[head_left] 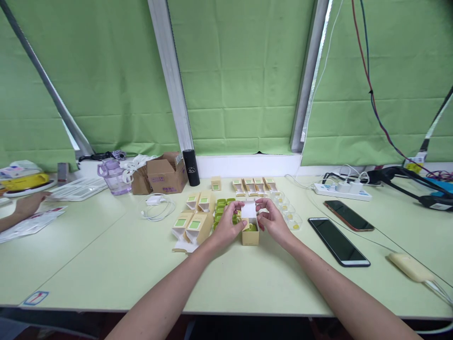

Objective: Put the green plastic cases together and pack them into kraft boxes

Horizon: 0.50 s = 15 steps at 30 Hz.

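A small box (250, 239) is held upright on the table (148, 283), between the left hand (229, 223) and the right hand (273, 220). Its white flap (249, 209) is raised, and a green item (251, 227) can be seen inside. By the left grip, which is nearly closed, a tan side flap (245, 224) appears to be pinched between thumb and fingers at the box's left edge. The right grip is partly curled, with a gap left between thumb and fingers; the box is met by it along the right side, but whether anything is firmly pinched there cannot be told.

In this box, filling seems to be done, while closing is not yet done. A cluster of green items (221, 208) is left unboxed beside the left hand. To the left, 4 boxes (200, 225) are grouped with white inner flaps showing; at the back, 4 more boxes (249, 185) are lined up in a row, with white flaps likewise exposed. What is contained in these 8 cannot be made out. Only 1 separate box (215, 183), set behind the green cluster, looks shut. Beyond the right hand, a clear tray (293, 218) is seen with small yellow pieces in it.
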Available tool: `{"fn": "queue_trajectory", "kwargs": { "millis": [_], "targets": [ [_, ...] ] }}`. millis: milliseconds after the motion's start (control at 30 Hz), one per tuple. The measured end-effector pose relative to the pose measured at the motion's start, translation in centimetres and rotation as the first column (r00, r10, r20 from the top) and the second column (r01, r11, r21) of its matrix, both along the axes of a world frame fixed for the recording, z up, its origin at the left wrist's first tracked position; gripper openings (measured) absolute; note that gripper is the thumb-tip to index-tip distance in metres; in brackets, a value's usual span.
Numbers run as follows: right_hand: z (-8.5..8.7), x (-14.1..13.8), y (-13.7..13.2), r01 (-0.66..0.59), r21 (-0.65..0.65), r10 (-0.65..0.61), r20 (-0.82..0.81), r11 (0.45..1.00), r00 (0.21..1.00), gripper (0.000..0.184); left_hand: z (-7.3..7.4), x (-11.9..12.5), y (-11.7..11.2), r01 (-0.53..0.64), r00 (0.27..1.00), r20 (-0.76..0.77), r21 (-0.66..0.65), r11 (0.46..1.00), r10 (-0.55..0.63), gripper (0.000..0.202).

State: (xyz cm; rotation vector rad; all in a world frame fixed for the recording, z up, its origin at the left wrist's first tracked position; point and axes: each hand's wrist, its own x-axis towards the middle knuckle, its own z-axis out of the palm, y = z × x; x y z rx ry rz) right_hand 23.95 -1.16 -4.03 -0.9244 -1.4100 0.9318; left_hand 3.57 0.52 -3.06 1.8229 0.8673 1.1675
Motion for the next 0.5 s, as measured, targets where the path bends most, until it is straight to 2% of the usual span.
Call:
{"fn": "queue_trajectory", "kwargs": {
  "millis": [300, 500],
  "targets": [
    [0.23, -0.10, -0.46, -0.018, -0.032, 0.017, -0.018, 0.999, 1.000, 0.044, 0.46, 0.13, -0.46, 0.006, 0.997, -0.076, -0.009, 1.000, -0.006, 0.045],
    [0.12, -0.30, -0.66, -0.011, -0.029, 0.012, 0.025, 1.000, 1.000, 0.043, 0.37, 0.13, -0.45, -0.008, 0.997, -0.081, 0.012, 1.000, 0.009, 0.044]
  ]
}}
